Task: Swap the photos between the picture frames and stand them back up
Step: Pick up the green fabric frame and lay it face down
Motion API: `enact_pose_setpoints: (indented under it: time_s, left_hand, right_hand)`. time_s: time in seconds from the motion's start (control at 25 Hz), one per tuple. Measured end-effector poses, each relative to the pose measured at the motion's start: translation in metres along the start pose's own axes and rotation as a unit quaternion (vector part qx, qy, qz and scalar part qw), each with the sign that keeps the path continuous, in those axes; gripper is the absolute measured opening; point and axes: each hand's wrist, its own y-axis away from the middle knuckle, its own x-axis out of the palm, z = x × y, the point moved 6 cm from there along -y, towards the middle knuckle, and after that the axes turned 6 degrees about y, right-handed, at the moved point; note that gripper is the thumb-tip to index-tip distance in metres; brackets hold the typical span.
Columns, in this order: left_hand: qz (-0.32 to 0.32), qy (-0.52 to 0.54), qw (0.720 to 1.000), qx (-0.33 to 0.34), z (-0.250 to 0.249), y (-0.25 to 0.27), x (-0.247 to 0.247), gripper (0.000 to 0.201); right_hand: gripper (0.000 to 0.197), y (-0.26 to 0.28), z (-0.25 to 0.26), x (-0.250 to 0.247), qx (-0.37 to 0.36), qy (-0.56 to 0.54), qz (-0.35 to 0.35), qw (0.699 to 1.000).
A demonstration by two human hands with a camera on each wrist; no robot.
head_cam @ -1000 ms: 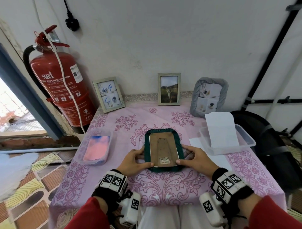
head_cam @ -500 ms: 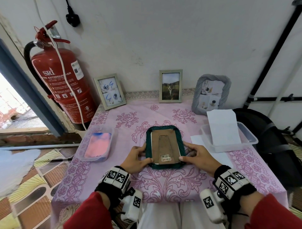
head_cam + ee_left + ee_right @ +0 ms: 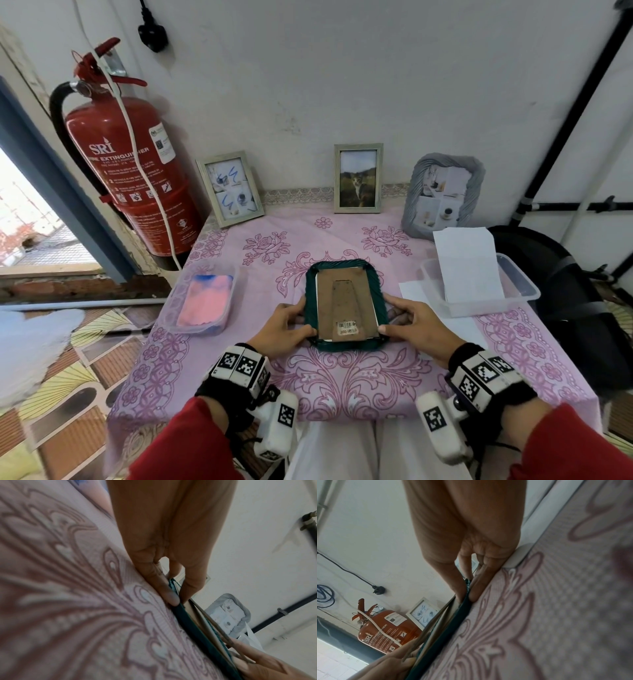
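Face-down dark green rope-edged picture frame, desk's near-middle | left hand, right hand each grip a side rim | likely light, rigid, glass-fragile; hold by rims, lift brown cardboard backing.

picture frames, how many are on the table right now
4. Three stand along the wall: a white frame at left, a cat photo frame in the middle, a grey frame at right. A green frame lies face down between both hands.
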Motion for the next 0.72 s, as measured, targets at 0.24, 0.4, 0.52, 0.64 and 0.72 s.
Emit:
enact_pose_setpoints:
  time_s: [0.24,0.4,0.52,0.64,0.72]
  left_hand:
    - [0.007,0.04,0.999,-0.02,-0.002,0.003,0.001,0.045]
    - [0.011,0.089,0.995,-0.047,-0.005,0.006,-0.001,0.039]
    - [-0.024,0.136,0.984,-0.112,-0.002,0.003,-0.006,0.034]
    - [-0.091,0.029,0.986,-0.134,-0.004,-0.013,-0.019,0.03]
    - [-0.134,-0.054,0.985,-0.097,-0.014,-0.03,-0.03,0.03]
  right_hand:
    - [0.068,-0.002,-0.002,0.002,0.025,-0.019,0.001,1.0]
    - [0.044,-0.006,0.0,-0.002,0.096,-0.069,-0.001,0.993]
    - [0.027,-0.012,0.004,-0.005,0.132,-0.062,0.017,0.989]
    - [0.02,-0.024,0.012,-0.009,0.133,0.02,0.002,0.991]
    - [0.02,-0.04,0.02,-0.016,0.082,0.135,-0.059,0.986]
